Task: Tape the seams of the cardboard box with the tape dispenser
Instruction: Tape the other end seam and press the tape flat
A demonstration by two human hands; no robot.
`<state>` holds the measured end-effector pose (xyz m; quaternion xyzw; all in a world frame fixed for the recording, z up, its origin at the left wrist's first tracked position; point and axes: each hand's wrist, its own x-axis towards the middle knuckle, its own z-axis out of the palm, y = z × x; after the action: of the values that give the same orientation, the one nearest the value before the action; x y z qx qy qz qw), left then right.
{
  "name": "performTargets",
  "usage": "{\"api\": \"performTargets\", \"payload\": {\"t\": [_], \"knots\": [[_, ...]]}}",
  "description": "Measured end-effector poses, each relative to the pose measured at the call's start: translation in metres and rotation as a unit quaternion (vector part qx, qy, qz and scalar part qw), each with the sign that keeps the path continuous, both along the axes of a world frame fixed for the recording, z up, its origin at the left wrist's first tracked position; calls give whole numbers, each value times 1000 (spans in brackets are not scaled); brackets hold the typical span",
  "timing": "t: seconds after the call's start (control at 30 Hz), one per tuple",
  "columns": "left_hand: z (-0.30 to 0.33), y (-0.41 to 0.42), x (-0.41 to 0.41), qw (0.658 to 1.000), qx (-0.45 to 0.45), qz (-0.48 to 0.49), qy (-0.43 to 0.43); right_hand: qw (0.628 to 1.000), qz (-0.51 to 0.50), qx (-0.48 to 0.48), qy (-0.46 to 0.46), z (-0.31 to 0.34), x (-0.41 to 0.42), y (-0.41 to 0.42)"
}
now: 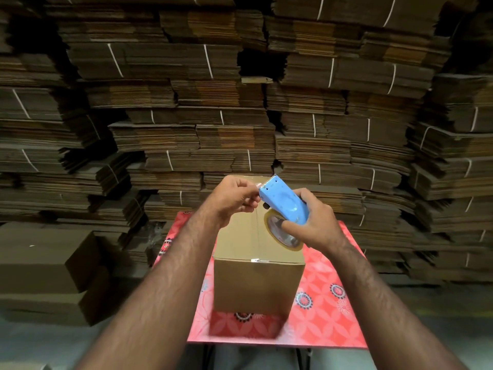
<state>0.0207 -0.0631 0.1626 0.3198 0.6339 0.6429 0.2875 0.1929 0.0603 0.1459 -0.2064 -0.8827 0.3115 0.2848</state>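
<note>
The closed cardboard box (256, 252) stands on a red patterned table (328, 303). Above it, the right hand (317, 222) grips the blue tape dispenser (284, 202) (roll underneath), while the left hand (234, 200) pinches, seemingly, the tape's end.

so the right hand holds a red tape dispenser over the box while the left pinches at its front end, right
Not quite: the tape dispenser is blue, not red, as the head view shows. The rest holds: the right hand grips it over the cardboard box while the left hand pinches at its front end.
</note>
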Motion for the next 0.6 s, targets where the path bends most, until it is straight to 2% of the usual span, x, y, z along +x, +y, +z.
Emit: {"api": "performTargets", "payload": {"t": [0.27, 0.37, 0.47, 0.53, 0.6], "knots": [[-39, 26, 9, 989, -8, 148, 17, 996, 36, 42, -63, -15, 15, 36], [-50, 24, 8, 985, -9, 165, 50, 996, 50, 43, -67, -20, 17, 46], [-59, 23, 12, 980, -56, 176, 68, 994, 67, 55, -63, -21, 17, 52], [-67, 25, 19, 980, -58, 185, 48, 993, 71, 70, -68, -24, 14, 55], [-75, 31, 29, 981, -2, 192, -34, 990, 74, 85, -78, -29, 11, 60]]}}
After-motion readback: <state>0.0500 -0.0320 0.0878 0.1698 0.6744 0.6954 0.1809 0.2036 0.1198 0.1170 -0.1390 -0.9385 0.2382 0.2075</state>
